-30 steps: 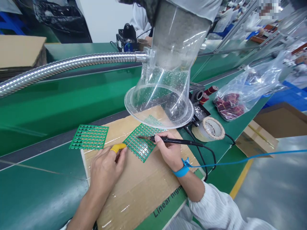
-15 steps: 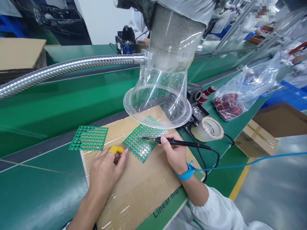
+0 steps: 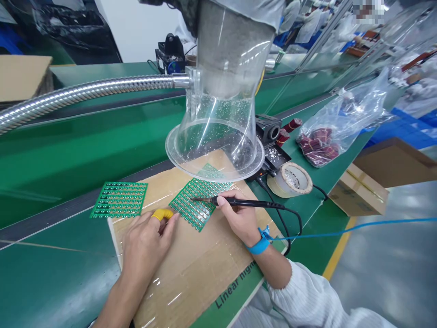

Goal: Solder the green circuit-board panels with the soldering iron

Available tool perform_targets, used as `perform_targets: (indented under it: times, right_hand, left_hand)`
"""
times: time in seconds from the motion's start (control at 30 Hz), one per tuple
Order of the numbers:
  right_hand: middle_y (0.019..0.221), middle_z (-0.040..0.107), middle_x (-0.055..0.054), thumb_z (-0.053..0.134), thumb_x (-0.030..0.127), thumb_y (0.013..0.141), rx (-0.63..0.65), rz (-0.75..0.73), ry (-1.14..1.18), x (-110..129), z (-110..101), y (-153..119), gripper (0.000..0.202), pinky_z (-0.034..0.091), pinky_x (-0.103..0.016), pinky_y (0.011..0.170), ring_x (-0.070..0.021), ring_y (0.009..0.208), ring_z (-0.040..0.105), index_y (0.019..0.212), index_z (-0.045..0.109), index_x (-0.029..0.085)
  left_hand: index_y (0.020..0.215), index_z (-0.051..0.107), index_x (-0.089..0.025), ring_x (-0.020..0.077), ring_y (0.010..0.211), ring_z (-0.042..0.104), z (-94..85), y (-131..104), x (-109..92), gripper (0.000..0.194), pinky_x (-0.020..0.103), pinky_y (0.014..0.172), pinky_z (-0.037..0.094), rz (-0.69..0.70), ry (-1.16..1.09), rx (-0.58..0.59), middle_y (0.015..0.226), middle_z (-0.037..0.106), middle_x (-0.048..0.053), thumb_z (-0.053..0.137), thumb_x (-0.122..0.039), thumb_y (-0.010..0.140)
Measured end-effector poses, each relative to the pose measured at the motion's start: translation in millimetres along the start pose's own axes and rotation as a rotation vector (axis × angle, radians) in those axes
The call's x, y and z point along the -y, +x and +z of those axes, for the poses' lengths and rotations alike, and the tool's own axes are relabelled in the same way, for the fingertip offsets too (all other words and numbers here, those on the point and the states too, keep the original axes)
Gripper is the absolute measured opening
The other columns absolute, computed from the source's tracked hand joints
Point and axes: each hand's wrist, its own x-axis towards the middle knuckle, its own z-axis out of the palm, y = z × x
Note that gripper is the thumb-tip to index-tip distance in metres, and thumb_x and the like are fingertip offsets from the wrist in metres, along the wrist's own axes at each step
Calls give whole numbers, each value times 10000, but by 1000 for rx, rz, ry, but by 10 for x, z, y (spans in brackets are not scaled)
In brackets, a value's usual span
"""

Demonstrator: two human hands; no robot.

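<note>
My right hand (image 3: pixel 241 218), with a blue strap on the wrist, is closed around the black handle of a soldering iron (image 3: pixel 246 202). The iron's tip rests at or just above a green circuit board (image 3: pixel 194 207) with rows of small pads, lying tilted on the brown board. At its left corner my left hand (image 3: pixel 146 241) is pinched, a yellow finger cot on the index finger. A thin, hardly visible strand of solder wire runs from these fingertips towards the iron's tip. A second circuit board (image 3: pixel 119 199) lies left of my left hand.
A clear fume hood (image 3: pixel 215 150) on a metal hose (image 3: pixel 102 89) hangs over the far part of the circuit board. To the right are a soldering iron stand (image 3: pixel 269 132), a tape roll (image 3: pixel 290 180), a bag of red wire bundles (image 3: pixel 321 143) and a cardboard box (image 3: pixel 358 189).
The whole view has shifted slightly, so everything appears a little further left. The iron's tip sits slightly nearer the circuit board's left side. Both hands keep their grips.
</note>
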Motion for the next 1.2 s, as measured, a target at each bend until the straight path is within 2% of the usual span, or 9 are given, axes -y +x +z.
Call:
perform_targets:
  times: [0.3,0.53,0.93,1.2]
  right_hand:
    - [807,737,-24,695,341,911,2,19,34,-24,3,-11,106,542,-343,709,-222,770,705,893,716,239]
    - [810,738,-27,705,348,906,8,24,43,-27,-3,-11,118,529,-337,703,-217,761,696,896,725,233]
    - [766,713,-26,688,351,902,-32,22,36,-15,7,-10,137,518,-335,680,-214,720,677,856,703,223]
    - [713,704,-13,692,357,906,-83,17,37,-2,-12,-20,156,528,-315,645,-200,665,682,833,697,220]
  left_hand:
    - [673,542,-230,213,606,551,27,22,-19,408,339,653,359,-19,14,7,623,580,17,546,-491,987]
    - [699,555,-225,195,589,540,25,0,-11,368,328,629,327,-25,-14,-35,613,556,-2,570,-462,981]
    - [744,588,-225,204,588,519,40,-3,-23,357,334,650,324,-53,-31,-10,608,542,-8,547,-485,985]
    - [652,439,-248,194,577,463,55,-22,-19,429,332,667,333,-90,-48,2,595,511,-8,524,-508,982]
